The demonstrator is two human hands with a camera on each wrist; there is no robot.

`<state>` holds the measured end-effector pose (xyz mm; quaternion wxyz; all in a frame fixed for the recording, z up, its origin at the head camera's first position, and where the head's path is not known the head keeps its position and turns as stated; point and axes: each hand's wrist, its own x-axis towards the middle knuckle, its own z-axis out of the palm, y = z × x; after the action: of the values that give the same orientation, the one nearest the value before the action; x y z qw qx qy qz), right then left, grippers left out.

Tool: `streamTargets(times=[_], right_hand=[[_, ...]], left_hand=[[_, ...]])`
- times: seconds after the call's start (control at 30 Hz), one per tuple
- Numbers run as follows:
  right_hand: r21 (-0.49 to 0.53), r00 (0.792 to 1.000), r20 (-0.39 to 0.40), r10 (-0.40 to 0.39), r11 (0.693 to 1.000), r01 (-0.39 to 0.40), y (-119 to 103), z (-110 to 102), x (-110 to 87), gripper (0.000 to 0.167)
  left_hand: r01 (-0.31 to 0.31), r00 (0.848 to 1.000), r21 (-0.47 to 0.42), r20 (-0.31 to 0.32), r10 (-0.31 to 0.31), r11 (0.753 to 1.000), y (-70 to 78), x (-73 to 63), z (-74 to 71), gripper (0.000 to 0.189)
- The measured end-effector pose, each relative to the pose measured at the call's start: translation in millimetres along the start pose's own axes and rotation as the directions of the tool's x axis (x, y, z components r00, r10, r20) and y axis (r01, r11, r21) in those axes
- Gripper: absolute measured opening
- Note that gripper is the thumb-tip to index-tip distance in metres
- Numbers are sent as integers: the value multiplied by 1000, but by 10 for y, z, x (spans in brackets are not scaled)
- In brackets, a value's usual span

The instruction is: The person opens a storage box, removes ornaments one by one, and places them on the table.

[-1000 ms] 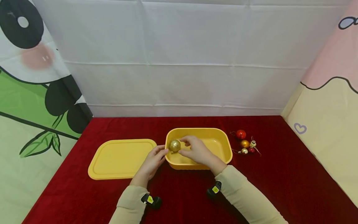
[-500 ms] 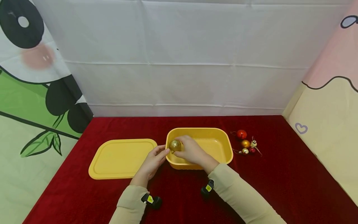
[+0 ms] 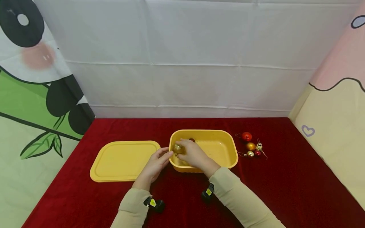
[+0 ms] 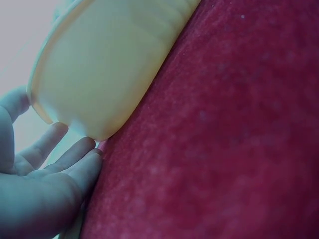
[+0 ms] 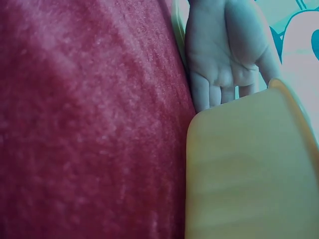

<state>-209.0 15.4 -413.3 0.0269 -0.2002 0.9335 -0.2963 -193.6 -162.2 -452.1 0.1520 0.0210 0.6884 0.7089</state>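
Note:
A gold glitter bauble (image 3: pixel 178 148) sits at the left end of a yellow box (image 3: pixel 218 148). My right hand (image 3: pixel 196 156) reaches into the box and grips the bauble, fingers over its far side and thumb at its near side. Behind those fingers a small dark red thing (image 3: pixel 192 140) shows in part. At the box's left end my left hand (image 3: pixel 155 164) touches the outer wall with extended fingers, its thumb at the rim. The left wrist view shows these fingertips against the box wall (image 4: pixel 99 64). In the right wrist view, the box wall hides the right hand.
A yellow lid (image 3: pixel 124 161) lies left of the box on the red cloth (image 3: pixel 182 196). Right of the box are a red bauble (image 3: pixel 246 136), an orange-gold bauble (image 3: pixel 251 146) and several smaller ornaments. A white backdrop (image 3: pixel 194 85) rises behind the table.
My right hand has moved left inside the box and closed around the gold bauble. The dark red thing has come into sight behind it. The left hand has stayed in place.

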Motion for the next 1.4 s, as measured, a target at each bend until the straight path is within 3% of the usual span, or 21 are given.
streamTargets(times=[0.37, 0.63, 0.83, 1.13, 1.4], right_hand=[[-29, 992, -90, 88, 995, -91, -38, -6, -26, 26], [-41, 990, -97, 99, 994, -103, 3, 7, -51, 47], [-15, 992, -53, 118, 993, -119, 36, -45, -50, 44], [71, 990, -94, 103, 993, -96, 80, -169, -118, 51], [67, 988, -124, 98, 994, -90, 186, -257, -214, 49]], left_hand=[[-14, 1000, -11, -14, 14, 1000, 33, -6, 0, 46], [-19, 1000, -7, -13, 19, 1000, 22, 6, 10, 47], [-10, 1000, -17, -5, 10, 1000, 15, 23, 22, 47], [7, 1000, -11, -8, -7, 1000, 11, 24, 8, 50], [19, 1000, -29, -19, -20, 999, -10, 10, -5, 52]])
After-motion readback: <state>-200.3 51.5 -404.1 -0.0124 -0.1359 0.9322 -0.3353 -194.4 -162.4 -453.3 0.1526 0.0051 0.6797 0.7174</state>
